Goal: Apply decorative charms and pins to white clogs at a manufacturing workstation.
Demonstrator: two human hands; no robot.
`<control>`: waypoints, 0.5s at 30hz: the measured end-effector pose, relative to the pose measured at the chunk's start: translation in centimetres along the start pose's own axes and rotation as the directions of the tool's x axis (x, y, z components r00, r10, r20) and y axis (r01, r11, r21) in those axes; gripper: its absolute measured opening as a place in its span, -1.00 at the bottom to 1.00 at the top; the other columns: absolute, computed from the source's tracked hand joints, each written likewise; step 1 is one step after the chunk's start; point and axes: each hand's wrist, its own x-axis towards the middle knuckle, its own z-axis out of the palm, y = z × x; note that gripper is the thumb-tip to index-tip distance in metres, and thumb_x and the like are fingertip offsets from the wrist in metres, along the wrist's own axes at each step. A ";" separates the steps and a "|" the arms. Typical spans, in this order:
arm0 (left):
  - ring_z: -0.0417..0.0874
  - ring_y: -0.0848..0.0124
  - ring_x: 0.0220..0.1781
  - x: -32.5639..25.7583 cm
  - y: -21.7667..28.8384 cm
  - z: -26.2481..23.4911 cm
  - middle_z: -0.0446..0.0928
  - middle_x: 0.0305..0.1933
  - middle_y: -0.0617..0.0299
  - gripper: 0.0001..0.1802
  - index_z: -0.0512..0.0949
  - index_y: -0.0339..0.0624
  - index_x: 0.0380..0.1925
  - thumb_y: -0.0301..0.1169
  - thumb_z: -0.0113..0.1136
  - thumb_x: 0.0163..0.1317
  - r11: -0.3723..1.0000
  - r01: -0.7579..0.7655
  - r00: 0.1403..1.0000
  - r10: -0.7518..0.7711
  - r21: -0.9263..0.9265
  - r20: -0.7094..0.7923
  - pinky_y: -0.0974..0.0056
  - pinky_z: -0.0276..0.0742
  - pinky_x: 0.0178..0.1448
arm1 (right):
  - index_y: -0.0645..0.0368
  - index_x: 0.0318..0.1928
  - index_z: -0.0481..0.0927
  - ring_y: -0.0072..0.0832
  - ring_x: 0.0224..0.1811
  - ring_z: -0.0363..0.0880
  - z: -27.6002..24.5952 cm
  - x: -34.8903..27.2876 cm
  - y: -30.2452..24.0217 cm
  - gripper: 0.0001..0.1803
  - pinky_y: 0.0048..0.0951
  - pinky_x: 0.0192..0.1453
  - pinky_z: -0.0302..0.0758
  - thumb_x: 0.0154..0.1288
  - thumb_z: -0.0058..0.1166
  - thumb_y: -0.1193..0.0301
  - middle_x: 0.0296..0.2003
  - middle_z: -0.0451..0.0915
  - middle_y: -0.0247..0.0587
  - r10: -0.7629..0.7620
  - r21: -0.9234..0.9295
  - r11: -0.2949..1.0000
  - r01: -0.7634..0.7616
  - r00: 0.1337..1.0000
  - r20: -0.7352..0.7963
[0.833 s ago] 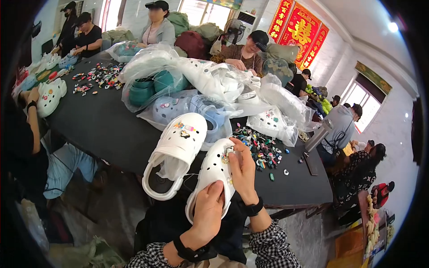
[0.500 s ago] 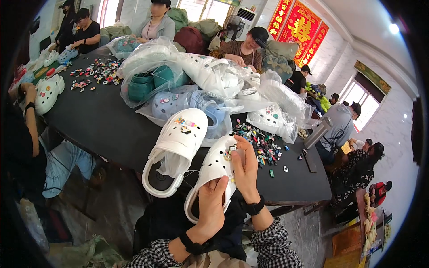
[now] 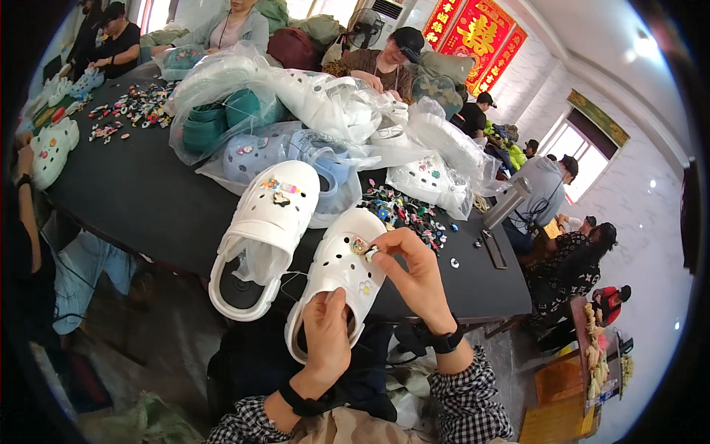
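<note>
My left hand [image 3: 325, 334] grips the heel end of a white perforated clog [image 3: 336, 275], holding it tilted over my lap. My right hand [image 3: 414, 270] pinches a small charm [image 3: 372, 253] at the clog's toe, beside a coloured charm [image 3: 359, 245] set in one of its holes. A second white clog [image 3: 259, 233] with several charms on its toe lies at the near edge of the dark table [image 3: 140, 203], just left of the held one, a clear bag tucked inside it.
Loose coloured charms [image 3: 403, 211] lie scattered right of the clogs. Clear bags holding blue [image 3: 296, 155], teal [image 3: 222, 122] and white clogs [image 3: 433, 177] pile up mid-table. A metal cylinder [image 3: 506, 203] stands at the right. Other people sit around the table.
The view has shifted slightly. My right hand has moved a little along the clog's toe, still pressing at the charm. The left hand keeps its grip.
</note>
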 end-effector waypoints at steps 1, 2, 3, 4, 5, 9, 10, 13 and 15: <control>0.56 0.30 0.19 -0.1 0.0 -0.1 0.51 0.15 0.04 -0.71 0.40 -0.40 0.10 -0.46 -0.03 0.48 1.000 -0.013 1.000 0.013 0.002 0.008 0.20 0.46 0.33 | 0.29 -0.12 0.59 -0.58 -0.24 0.54 -0.1 0.0 -0.5 -0.83 -0.50 -0.07 0.48 0.27 0.21 0.62 -0.26 0.60 -0.28 0.034 -0.022 0.999 -0.033 0.998 0.052; 0.56 0.30 0.19 0.0 -0.2 -0.3 0.51 0.15 0.04 -0.71 0.40 -0.40 0.10 -0.46 -0.03 0.48 1.000 -0.008 1.000 0.008 -0.004 0.008 0.20 0.46 0.33 | 0.30 -0.12 0.59 -0.58 -0.24 0.54 -0.2 0.0 -0.9 -0.82 -0.50 -0.08 0.48 0.27 0.23 0.61 -0.27 0.60 -0.29 0.069 -0.045 0.997 -0.065 0.992 0.103; 0.56 0.30 0.19 0.1 -0.4 -0.5 0.51 0.14 0.04 -0.73 0.40 -0.40 0.09 -0.47 -0.03 0.48 1.000 -0.023 1.000 0.023 -0.011 0.001 0.19 0.46 0.33 | 0.24 -0.11 0.63 -0.60 -0.19 0.56 -0.1 0.0 -1.4 -0.81 -0.52 -0.05 0.48 0.26 0.24 0.59 -0.26 0.63 -0.34 0.100 -0.086 0.992 -0.090 0.986 0.132; 0.56 0.30 0.19 0.2 -0.5 -0.6 0.51 0.14 0.03 -0.74 0.41 -0.40 0.07 -0.49 -0.03 0.48 0.999 -0.038 0.999 0.038 -0.018 -0.005 0.19 0.46 0.33 | 0.24 -0.11 0.63 -0.60 -0.19 0.56 0.0 0.1 -1.7 -0.81 -0.52 -0.05 0.48 0.26 0.24 0.59 -0.26 0.63 -0.34 0.104 -0.090 0.992 -0.092 0.986 0.134; 0.56 0.30 0.19 0.2 -0.4 -0.6 0.51 0.14 0.03 -0.74 0.41 -0.40 0.07 -0.49 -0.03 0.48 0.999 -0.036 0.999 0.036 -0.021 -0.008 0.19 0.46 0.33 | 0.23 -0.13 0.63 -0.57 -0.22 0.58 0.1 0.2 -2.0 -0.81 -0.50 -0.10 0.49 0.24 0.25 0.59 -0.27 0.64 -0.31 0.088 -0.181 0.982 -0.053 0.978 0.192; 0.56 0.30 0.17 -0.2 -0.5 -0.4 0.50 0.12 0.04 -0.75 0.40 -0.41 0.06 -0.49 -0.02 0.48 0.999 -0.007 0.999 0.006 -0.032 -0.039 0.17 0.47 0.33 | 0.24 -0.17 0.63 -0.45 -0.27 0.63 0.6 0.4 -2.6 -0.83 -0.47 -0.24 0.51 0.21 0.28 0.57 -0.28 0.62 -0.22 0.050 -0.315 0.949 0.028 0.970 0.237; 0.57 0.31 0.17 -0.2 -0.5 -0.5 0.50 0.12 0.04 -0.75 0.39 -0.41 0.06 -0.48 -0.01 0.49 0.999 -0.008 0.999 0.006 -0.041 -0.050 0.17 0.47 0.33 | 0.25 -0.17 0.63 -0.42 -0.28 0.64 0.8 0.4 -2.8 -0.83 -0.46 -0.25 0.52 0.21 0.28 0.57 -0.28 0.61 -0.21 0.060 -0.332 0.943 0.020 0.972 0.228; 0.58 0.32 0.16 -0.3 -0.5 -0.6 0.51 0.11 0.05 -0.75 0.40 -0.41 0.07 -0.48 0.00 0.49 0.998 -0.028 0.999 0.028 -0.049 -0.018 0.20 0.48 0.33 | 0.26 -0.17 0.63 -0.41 -0.29 0.65 1.1 0.4 -2.4 -0.82 -0.44 -0.23 0.55 0.21 0.29 0.56 -0.28 0.59 -0.20 0.033 -0.365 0.930 0.049 0.976 0.216; 0.58 0.32 0.15 -0.3 -0.5 -0.7 0.52 0.10 0.06 -0.75 0.41 -0.41 0.07 -0.48 0.00 0.49 0.999 -0.029 1.000 0.029 -0.041 -0.007 0.21 0.48 0.32 | 0.27 -0.19 0.63 -0.41 -0.27 0.65 0.8 0.6 -2.5 -0.84 -0.42 -0.22 0.56 0.21 0.28 0.56 -0.29 0.58 -0.19 0.020 -0.395 0.916 0.074 0.973 0.231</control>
